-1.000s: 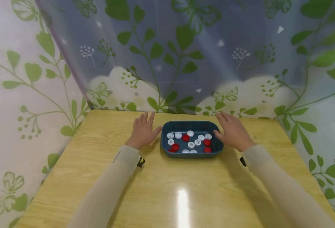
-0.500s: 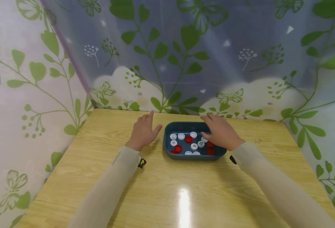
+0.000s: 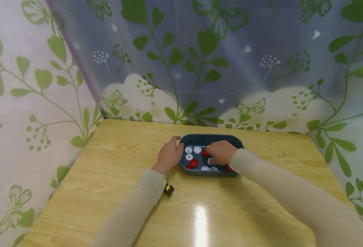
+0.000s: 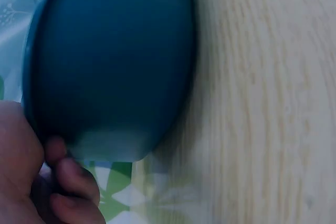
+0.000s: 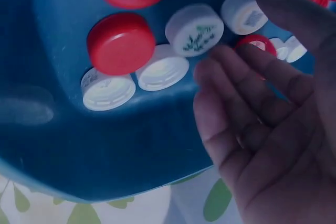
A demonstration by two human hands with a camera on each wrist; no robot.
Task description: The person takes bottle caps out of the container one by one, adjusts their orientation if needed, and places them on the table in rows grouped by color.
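Head view: bin (image 3: pixel 204 173) on the table (image 3: pixel 230 212); left hand (image 3: pixel 169 155) at the bin's left end, right hand (image 3: pixel 220 152) over its right half. Left fingers (image 4: pixel 76 179) look closed round the bin's rim; firmness cannot be told. Right fingers (image 5: pixel 226 93) part-open, thumb apart from them, nothing held. White cap (image 5: pixel 244 11) just beside the thumb tip, printed cap (image 5: pixel 197 31) just beside the fingertips, both inside the bin; contact uncertain.

Risks, by my judgement:
1. Caps look smooth and hard. An off-centre pinch could flick one across the bin.
2. Toward the bin's far wall, a red cap (image 5: pixel 121 44) overlaps two white ones in right wrist view; brushing it could shift all three.
3. Right hand blocks much of the bin's right half in head view, so a cap there could get knocked unseen.
4. Bin looks light. Should the left hold slacken, a push against its wall could skid it.
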